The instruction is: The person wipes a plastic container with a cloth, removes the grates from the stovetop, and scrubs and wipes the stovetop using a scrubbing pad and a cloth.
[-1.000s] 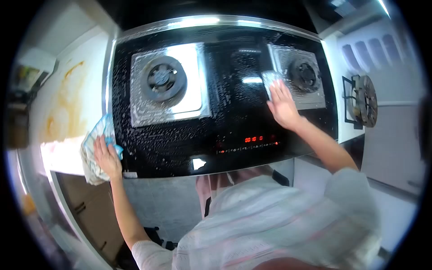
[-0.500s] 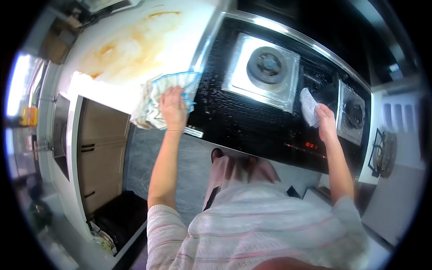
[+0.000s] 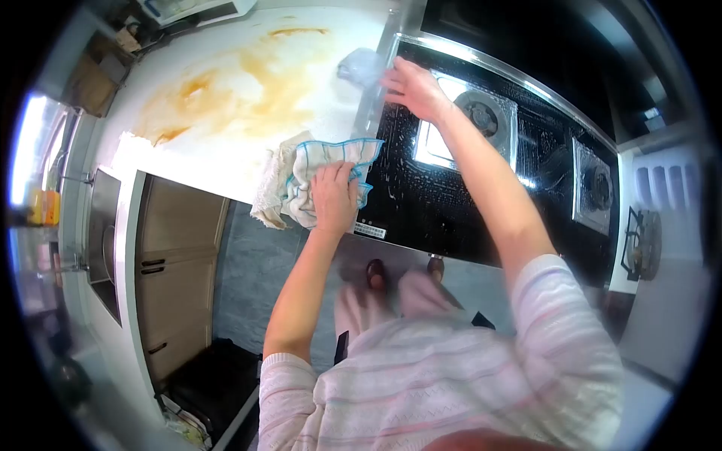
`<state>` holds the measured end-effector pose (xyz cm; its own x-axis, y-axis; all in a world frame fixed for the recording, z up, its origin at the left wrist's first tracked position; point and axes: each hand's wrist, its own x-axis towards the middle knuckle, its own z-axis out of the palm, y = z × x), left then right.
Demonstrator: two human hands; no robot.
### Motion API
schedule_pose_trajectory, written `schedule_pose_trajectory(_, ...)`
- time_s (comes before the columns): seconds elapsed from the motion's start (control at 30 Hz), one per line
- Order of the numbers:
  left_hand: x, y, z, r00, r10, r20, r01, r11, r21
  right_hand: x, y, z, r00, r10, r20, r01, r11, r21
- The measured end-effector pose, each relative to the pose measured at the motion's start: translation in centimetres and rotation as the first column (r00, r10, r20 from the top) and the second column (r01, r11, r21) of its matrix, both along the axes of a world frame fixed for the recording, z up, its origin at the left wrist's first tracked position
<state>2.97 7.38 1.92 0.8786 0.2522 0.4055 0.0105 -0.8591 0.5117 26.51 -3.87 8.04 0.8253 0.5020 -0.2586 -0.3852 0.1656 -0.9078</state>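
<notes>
My left hand (image 3: 335, 197) presses on a bunched white cloth (image 3: 304, 165) with blue-striped edging, its fingers curled into the fabric. The cloth lies over the counter's front edge and the left corner of the black glass stove (image 3: 421, 218). Over the stove's back left corner, my right hand (image 3: 416, 89) reaches out with fingers stretched apart. A silvery scrubbing pad (image 3: 359, 68), smeared by motion, is just beyond its fingertips above the counter; whether they still touch is unclear. Wet streaks and droplets cover the glass.
The white counter (image 3: 226, 161) carries brown-orange stains (image 3: 263, 75). Two square metal burner surrounds are on the stove, the left one (image 3: 432, 143) partly behind my right forearm. A pan support (image 3: 643, 244) stands at the right. Below the counter are wooden cabinets (image 3: 180, 248).
My right hand has swung left across the stove, and the pad has gone from beside the right burner to over the counter. The view has shifted; my left hand stays on the cloth.
</notes>
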Motion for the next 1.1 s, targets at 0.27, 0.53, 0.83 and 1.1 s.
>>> schedule_pose_trajectory(0.27, 2.4, -4.2, 2.4, 0.962, -0.25, -0.112, 0.121, 0.754, -0.645, -11.0, -19.6, 1.9, 0.995, 0.098, 0.017, -0.083, 0.916, -0.393)
schedule_pose_trajectory(0.53, 12.7, -6.0, -0.4, 0.884, -0.287, -0.37, 0.411, 0.853, 0.322, -14.5, -29.1, 1.0, 0.988, -0.148, -0.049, 0.12, 0.922, -0.369)
schedule_pose_trajectory(0.83, 30.9, -7.4, -2.6, 0.959, -0.189, -0.211, 0.25, 0.913, 0.323, -16.3, -33.0, 2.3, 0.972, -0.236, -0.009, 0.215, 0.9, -0.379)
schedule_pose_trajectory(1.1, 26.2, -8.6, -2.9, 0.982, -0.156, -0.105, 0.185, 0.91, 0.371, -19.3, -36.8, 2.3, 0.965, -0.263, -0.02, 0.231, 0.879, -0.418)
